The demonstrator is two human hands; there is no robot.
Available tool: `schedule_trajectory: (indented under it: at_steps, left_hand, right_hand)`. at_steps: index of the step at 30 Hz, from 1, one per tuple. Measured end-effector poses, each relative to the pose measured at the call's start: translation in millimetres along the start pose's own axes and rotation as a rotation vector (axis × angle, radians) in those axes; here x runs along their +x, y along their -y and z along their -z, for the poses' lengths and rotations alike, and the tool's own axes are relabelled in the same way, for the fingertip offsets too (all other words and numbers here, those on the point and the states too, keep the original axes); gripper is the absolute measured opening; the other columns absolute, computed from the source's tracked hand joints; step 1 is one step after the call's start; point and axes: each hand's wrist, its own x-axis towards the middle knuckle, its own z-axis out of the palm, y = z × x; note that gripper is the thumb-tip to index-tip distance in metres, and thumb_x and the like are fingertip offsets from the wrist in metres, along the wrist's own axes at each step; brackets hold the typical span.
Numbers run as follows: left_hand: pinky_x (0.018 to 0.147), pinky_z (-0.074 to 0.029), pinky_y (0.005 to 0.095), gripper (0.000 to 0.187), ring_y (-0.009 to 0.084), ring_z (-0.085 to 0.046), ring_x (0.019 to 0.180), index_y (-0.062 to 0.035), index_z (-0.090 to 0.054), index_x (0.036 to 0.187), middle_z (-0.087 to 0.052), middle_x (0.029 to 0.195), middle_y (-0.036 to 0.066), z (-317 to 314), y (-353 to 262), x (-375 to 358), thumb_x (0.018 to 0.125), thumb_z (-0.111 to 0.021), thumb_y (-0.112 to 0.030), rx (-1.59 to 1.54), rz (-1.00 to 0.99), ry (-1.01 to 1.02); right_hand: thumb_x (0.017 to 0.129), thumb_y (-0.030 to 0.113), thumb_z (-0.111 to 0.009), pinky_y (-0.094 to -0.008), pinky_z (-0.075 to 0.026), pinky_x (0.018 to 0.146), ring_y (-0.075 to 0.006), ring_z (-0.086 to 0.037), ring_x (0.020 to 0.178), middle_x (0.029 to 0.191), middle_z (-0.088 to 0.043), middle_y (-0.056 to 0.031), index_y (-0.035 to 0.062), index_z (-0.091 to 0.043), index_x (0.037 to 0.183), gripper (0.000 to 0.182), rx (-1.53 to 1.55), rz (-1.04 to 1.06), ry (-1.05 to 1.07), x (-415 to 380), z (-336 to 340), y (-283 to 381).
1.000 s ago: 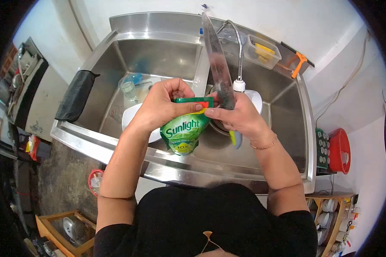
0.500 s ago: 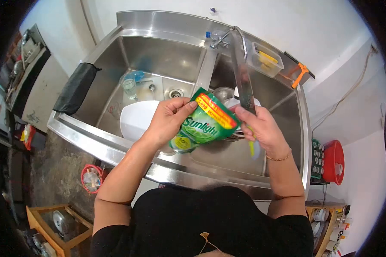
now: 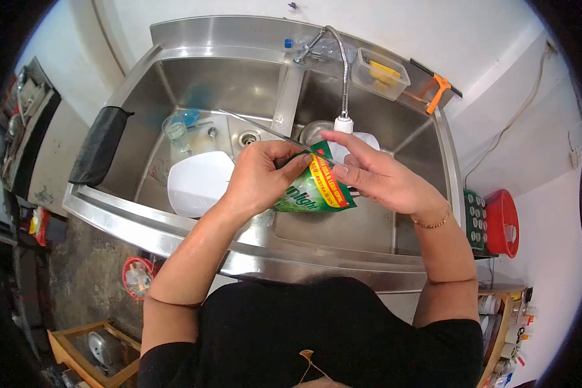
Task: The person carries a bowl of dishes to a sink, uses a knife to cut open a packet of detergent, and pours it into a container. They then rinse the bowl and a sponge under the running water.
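Observation:
My left hand (image 3: pixel 265 174) pinches the top edge of a green Sunlight pouch (image 3: pixel 313 191), which hangs tilted over the sink's divider and right basin. My right hand (image 3: pixel 388 174) is beside the pouch's upper corner, holding a knife. Its long thin blade (image 3: pixel 255 127) points up and left, crossing the pouch's top edge just above my left fingers; the handle is hidden by my right hand. Below the left wrist's far side, a white dish (image 3: pixel 200 183) lies in the left basin.
The left basin (image 3: pixel 220 77) also has a glass (image 3: pixel 176 134) and a spoon (image 3: pixel 212 132). A faucet hose (image 3: pixel 344 77) hangs over dishes in the right basin. Behind are a plastic box (image 3: pixel 381 74) and an orange squeegee (image 3: pixel 438 94). A red basin (image 3: pixel 501 223) stands at right.
The knife has swung from upright to pointing left, its blade now across the pouch's top. My right hand has turned and its index finger extends. The pouch has shifted and tilted.

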Motion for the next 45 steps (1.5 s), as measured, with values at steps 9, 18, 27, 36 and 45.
schedule_trajectory:
  at_steps: [9, 18, 27, 36, 45]
  left_hand:
    - [0.059, -0.045, 0.0308, 0.015, 0.0171, -0.060, 0.063, -0.0023, -0.067, 0.087, -0.065, 0.073, 0.013, -5.9, 9.9, -5.4, 0.076, -0.063, -0.012, -0.024, -0.088, -0.084]
    - [0.059, -0.045, 0.0352, 0.011, 0.0302, -0.059, 0.066, -0.0025, -0.066, 0.082, -0.060, 0.071, 0.014, -12.5, 2.6, -13.0, 0.074, -0.063, -0.010, 0.229, -0.327, -0.296]
    - [0.058, -0.045, 0.0374, 0.006, 0.0310, -0.058, 0.066, -0.0038, -0.065, 0.077, -0.060, 0.072, 0.013, -9.2, 2.5, -12.9, 0.073, -0.064, -0.008, 0.324, -0.437, -0.284]
    - [0.053, -0.042, 0.0386, 0.009, 0.0284, -0.056, 0.060, -0.0058, -0.062, 0.072, -0.055, 0.063, 0.010, -16.6, 9.7, -12.1, 0.064, -0.064, -0.002, 0.557, -0.637, -0.352]
    - [0.053, -0.037, 0.0341, 0.015, 0.0227, -0.052, 0.061, -0.0075, -0.059, 0.073, -0.054, 0.069, 0.005, -14.7, 14.7, -12.2, 0.060, -0.065, -0.003, 0.759, -0.808, -0.402]
  right_hand:
    - [0.090, 0.029, -0.054, -0.0181, -0.026, 0.040, -0.0017, -0.033, 0.045, 0.061, -0.038, 0.0056, 0.0146, -0.032, 0.133, 0.051, -0.016, -0.132, 0.104, -1.5, 1.1, 8.8]
    - [0.087, 0.040, -0.055, -0.0207, -0.028, 0.035, -0.0048, -0.037, 0.039, 0.062, -0.046, 0.0014, 0.0112, -0.032, 0.128, 0.055, 0.072, -0.178, 0.105, 4.5, -1.6, -3.4]
    - [0.091, 0.027, -0.051, -0.0180, -0.031, 0.035, -0.0041, -0.040, 0.040, 0.068, -0.049, -0.0010, 0.0133, -0.031, 0.131, 0.047, 0.230, -0.158, 0.188, 2.5, -0.1, -5.5]
    - [0.089, 0.034, -0.053, -0.0198, -0.030, 0.033, -0.0047, -0.038, 0.038, 0.062, -0.046, 0.0003, 0.0110, -0.038, 0.120, 0.041, 0.159, -0.181, 0.107, 8.1, -9.9, -12.9]
    - [0.087, 0.034, -0.057, -0.0214, -0.029, 0.031, -0.0063, -0.040, 0.035, 0.058, -0.045, 0.0000, 0.0079, -0.039, 0.110, 0.039, 0.238, -0.166, 0.079, 24.3, -19.3, -19.1]
